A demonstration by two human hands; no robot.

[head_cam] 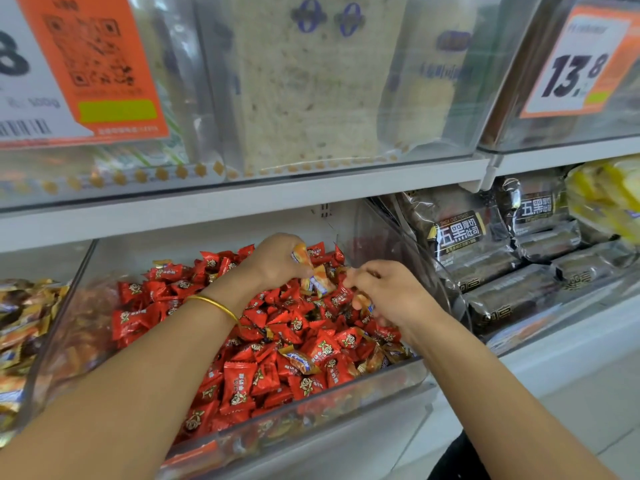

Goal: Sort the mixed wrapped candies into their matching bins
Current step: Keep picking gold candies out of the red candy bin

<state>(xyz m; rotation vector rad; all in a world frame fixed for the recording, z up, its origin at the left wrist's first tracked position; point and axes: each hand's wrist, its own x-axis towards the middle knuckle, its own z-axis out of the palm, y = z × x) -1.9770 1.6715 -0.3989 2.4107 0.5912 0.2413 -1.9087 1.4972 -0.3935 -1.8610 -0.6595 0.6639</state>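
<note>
Clear bin [414, 370] heaped with red wrapped candies [239, 386], dark toast packs [460, 233] right of the bin, gold-wrapped candies [20, 317] left of it, left hand [277, 261] over the bin's back clutching orange candies [317, 277], right hand [388, 292] above the bin's right side, fingers curled round another orange candy [363, 302].

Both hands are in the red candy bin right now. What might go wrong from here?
The left hand grips several orange candies; one may fall among the red candies. A gold-wrapped stray near the bin front could be missed while the right hand works further back.
</note>
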